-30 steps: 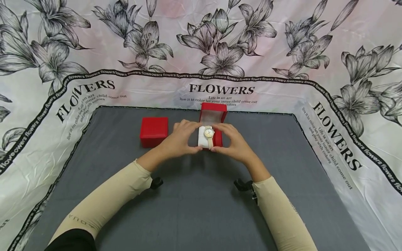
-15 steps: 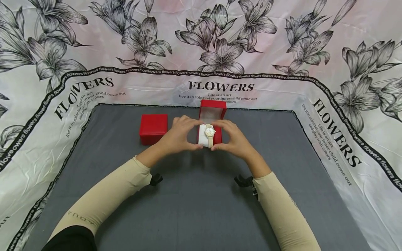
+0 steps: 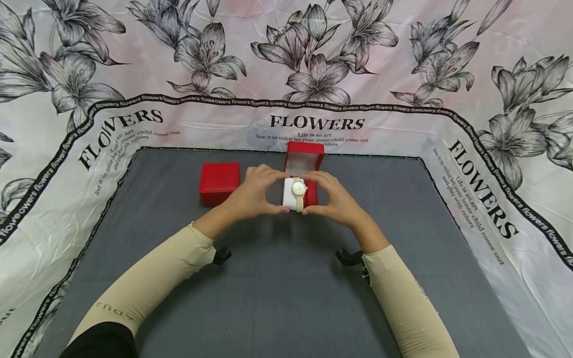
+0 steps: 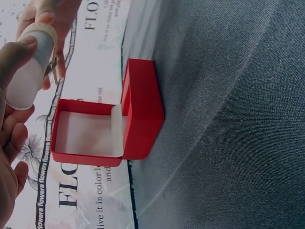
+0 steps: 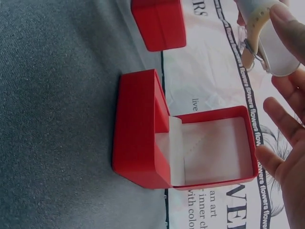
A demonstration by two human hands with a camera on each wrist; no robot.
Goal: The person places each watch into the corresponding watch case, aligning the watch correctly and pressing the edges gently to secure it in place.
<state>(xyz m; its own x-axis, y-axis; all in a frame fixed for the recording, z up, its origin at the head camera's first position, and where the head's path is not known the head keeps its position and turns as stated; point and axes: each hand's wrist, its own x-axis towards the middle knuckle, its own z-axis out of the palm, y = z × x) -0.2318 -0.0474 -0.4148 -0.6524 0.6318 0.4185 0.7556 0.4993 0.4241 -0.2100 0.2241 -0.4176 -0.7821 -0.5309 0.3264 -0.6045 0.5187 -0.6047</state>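
Note:
A wristwatch point(image 3: 299, 188) with a round pale dial and a cream strap is wrapped around a white watch cushion point(image 3: 289, 195). My left hand point(image 3: 255, 194) pinches the left end of this cushion between thumb and fingers. At the other end my right hand point(image 3: 336, 201) pinches it the same way. Both wrist views show the cushion point(image 4: 23, 86) raised above the table, apart from the box; the strap's buckle point(image 5: 259, 59) hangs underneath. Just beyond stands a red watch box point(image 3: 310, 195) with its lid point(image 5: 217, 148) up and a pale lining inside.
To the left of my hands sits a second red box point(image 3: 219, 184), closed. Grey cloth point(image 3: 277, 298) covers the table up to a white border printed with lettering and flowers point(image 3: 318, 82). Black wrist straps point(image 3: 222, 256) show below both hands.
The head view has shifted slightly. Both hands keep their hold on the cushion and the watch, and neither box has moved.

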